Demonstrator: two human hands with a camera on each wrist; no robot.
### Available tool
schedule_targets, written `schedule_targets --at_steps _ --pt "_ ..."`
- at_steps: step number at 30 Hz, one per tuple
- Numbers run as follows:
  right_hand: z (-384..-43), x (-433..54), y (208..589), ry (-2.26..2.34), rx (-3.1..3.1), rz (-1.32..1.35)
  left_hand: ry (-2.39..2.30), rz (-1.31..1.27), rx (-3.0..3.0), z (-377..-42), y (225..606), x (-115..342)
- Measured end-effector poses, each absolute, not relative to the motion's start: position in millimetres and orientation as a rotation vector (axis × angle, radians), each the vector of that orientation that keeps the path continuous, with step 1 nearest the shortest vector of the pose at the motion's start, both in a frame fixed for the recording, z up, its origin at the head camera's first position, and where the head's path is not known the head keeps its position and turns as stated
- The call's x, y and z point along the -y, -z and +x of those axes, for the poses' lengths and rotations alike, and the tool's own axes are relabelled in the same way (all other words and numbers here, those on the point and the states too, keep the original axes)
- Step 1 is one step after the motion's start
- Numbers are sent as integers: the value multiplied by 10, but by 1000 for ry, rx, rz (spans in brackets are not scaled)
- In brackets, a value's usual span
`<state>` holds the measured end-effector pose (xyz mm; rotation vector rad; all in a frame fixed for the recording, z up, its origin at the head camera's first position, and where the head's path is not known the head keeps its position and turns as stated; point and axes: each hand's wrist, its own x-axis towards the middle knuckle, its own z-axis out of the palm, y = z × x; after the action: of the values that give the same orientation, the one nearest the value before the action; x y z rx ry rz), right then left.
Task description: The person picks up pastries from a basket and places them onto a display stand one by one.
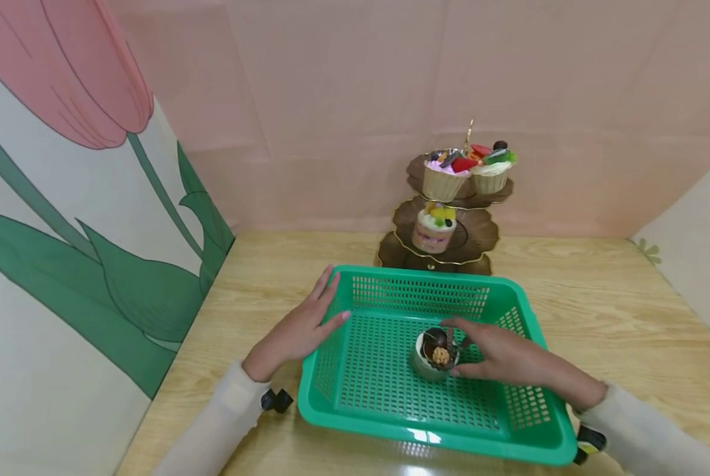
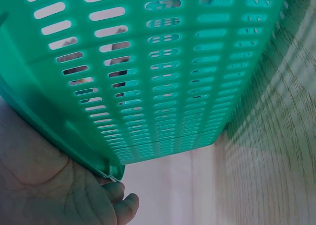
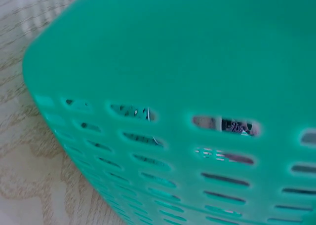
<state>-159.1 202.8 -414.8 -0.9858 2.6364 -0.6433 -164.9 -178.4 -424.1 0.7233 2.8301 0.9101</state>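
A green plastic basket with slotted walls stands on the table, one dessert cup inside it, right of the middle. The cup is clear, topped with white cream, dark chocolate pieces and a walnut. My right hand reaches over the basket's right side and grips the cup from its right, thumb near, fingers at the far side. My left hand rests on the left rim, fingers straight. In the left wrist view the left palm lies along the rim. The basket wall hides the right hand from its wrist camera.
Behind the basket stands a brown tiered stand with gold edges. A pink-cream cupcake and a white-cream cupcake sit on its upper tier, a fruit-topped dessert cup below. The wooden table extends around the basket.
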Motion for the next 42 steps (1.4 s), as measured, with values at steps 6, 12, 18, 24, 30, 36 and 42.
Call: schedule_targets --at_steps 6,12,18,24,30,36,42 --pt "-1576 -2017 4153 707 -2611 -1071 -932 717 -2821 -1646 4239 1787" --pt "-1566 -2019 4139 724 -2606 -1075 -945 720 -2807 -1645 4230 1777" --pt "-1573 -2017 4121 683 -2613 -1087 -944 732 -2807 -1653 4228 1781" --pt "-1589 -2011 4134 695 -2572 -1043 -963 739 -2799 -1648 4225 1786" --pt "-1601 -2011 4149 673 -2573 -1054 -970 737 -2803 -1643 4218 1779" --pt "-1590 -2012 4155 681 -2583 -1081 -952 725 -2806 -1648 4234 1779" --pt "-1581 -2020 4144 764 -2596 -1021 -946 718 -2809 -1651 4242 1776"
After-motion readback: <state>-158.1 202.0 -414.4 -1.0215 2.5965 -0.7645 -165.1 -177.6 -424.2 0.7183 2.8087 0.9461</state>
